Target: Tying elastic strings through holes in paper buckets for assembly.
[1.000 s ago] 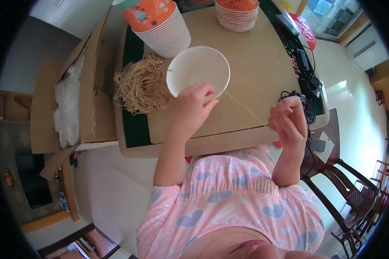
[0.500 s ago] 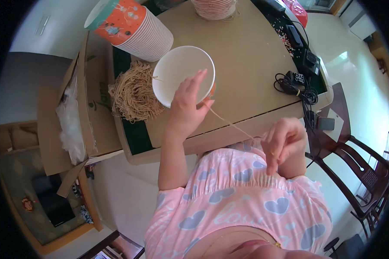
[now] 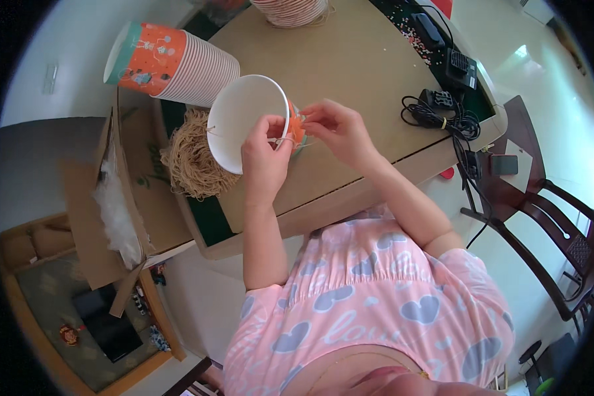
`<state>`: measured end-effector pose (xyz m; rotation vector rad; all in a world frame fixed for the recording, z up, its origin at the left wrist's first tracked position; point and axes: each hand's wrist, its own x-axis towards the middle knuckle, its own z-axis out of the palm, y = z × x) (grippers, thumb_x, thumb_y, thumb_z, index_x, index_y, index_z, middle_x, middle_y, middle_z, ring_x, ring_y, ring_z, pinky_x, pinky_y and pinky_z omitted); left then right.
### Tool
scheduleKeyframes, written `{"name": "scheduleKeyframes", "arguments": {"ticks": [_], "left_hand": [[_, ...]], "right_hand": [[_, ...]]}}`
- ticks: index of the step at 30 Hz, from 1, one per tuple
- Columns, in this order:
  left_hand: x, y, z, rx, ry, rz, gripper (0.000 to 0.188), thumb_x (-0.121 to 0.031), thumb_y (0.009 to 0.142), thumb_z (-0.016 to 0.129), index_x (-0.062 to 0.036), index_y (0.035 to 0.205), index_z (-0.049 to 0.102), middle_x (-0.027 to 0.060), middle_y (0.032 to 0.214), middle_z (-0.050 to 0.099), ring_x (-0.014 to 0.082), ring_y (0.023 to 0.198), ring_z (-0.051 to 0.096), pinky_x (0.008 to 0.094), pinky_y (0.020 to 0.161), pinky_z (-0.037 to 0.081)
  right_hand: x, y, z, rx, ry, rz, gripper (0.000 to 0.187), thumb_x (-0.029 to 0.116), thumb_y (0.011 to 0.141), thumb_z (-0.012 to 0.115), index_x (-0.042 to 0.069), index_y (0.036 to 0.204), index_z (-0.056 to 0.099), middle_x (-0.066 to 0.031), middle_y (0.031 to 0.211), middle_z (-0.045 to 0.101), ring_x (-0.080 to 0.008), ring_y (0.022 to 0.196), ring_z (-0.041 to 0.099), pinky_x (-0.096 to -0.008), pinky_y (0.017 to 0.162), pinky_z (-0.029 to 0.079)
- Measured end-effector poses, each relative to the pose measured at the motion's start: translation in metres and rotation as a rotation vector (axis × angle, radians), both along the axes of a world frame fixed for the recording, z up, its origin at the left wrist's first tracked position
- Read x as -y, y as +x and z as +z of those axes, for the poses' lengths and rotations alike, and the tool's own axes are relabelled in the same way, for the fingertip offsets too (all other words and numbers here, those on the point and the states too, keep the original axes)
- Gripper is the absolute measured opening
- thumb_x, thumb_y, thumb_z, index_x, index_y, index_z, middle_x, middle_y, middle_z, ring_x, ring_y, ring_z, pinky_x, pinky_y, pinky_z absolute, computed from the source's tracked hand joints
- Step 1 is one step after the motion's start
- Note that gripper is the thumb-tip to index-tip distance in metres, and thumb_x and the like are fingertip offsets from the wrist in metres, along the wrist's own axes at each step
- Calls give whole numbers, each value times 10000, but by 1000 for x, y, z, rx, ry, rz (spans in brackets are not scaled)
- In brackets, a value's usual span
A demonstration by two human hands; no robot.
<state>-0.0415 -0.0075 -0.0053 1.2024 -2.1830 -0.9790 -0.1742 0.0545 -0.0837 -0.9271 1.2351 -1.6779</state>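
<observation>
A large paper cup (image 3: pixel 241 109), white inside with an orange and teal outside, lies tilted on the table with its mouth toward me. At its near right rim my left hand (image 3: pixel 265 158) is closed, pinching a thin strand of twine (image 3: pixel 285 138) between thumb and fingers. My right hand (image 3: pixel 340 135) is beside the cup's orange outer wall, its thumb and fingertips pinched on the twine there. Fingers partly hide the strand's path. A tan twine bundle (image 3: pixel 195 158) lies left of the cup, and one short end pokes through the cup's left side.
Behind the cup leans a stack of nested paper cups (image 3: pixel 191 69). Another stack wound with twine (image 3: pixel 290 10) stands at the table's (image 3: pixel 356 59) far edge. Black cables and adapters (image 3: pixel 442 115) lie at right. An open cardboard box (image 3: pixel 138 191) is at left, a dark wooden chair (image 3: pixel 541 218) at right.
My right hand has moved up and left from near my body to the cup's side. My left hand has shifted to the cup rim and closed. The whole view has shifted slightly.
</observation>
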Motion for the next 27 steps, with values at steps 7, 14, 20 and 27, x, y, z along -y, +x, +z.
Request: {"name": "scheduleKeyframes", "arguments": {"ticks": [7, 14, 20, 27], "left_hand": [[13, 5, -4, -53, 147, -49, 200, 0, 811, 666, 4, 1006, 626, 65, 869, 679, 109, 712, 614, 257, 640, 511], [16, 3, -1, -107, 264, -30, 210, -1, 812, 672, 19, 1018, 633, 62, 878, 681, 102, 717, 616, 248, 644, 519], [16, 4, 0, -42, 260, -32, 201, 10, 842, 664, 23, 1038, 621, 53, 945, 663, 101, 820, 622, 235, 706, 525], [10, 8, 10, -45, 137, -130, 371, -20, 769, 716, -15, 1123, 605, 69, 1027, 660, 168, 903, 624, 310, 778, 517]], "right_hand": [[1, 7, 5, -328, -67, -118, 180, 11, 866, 640, 21, 1045, 660, -80, 911, 683, -161, 813, 654, -282, 715, 538], [1, 4, 0, -562, -114, -233, 151, 20, 858, 648, 25, 1008, 665, -107, 884, 669, -229, 783, 655, -314, 663, 545], [1, 4, 4, -526, -113, -179, 157, 22, 861, 648, 21, 1017, 655, -107, 899, 675, -211, 804, 667, -303, 698, 547], [-5, 1, 18, -236, -28, -118, 159, 15, 885, 634, -8, 1032, 582, -85, 891, 674, -152, 840, 661, -283, 740, 545]]}}
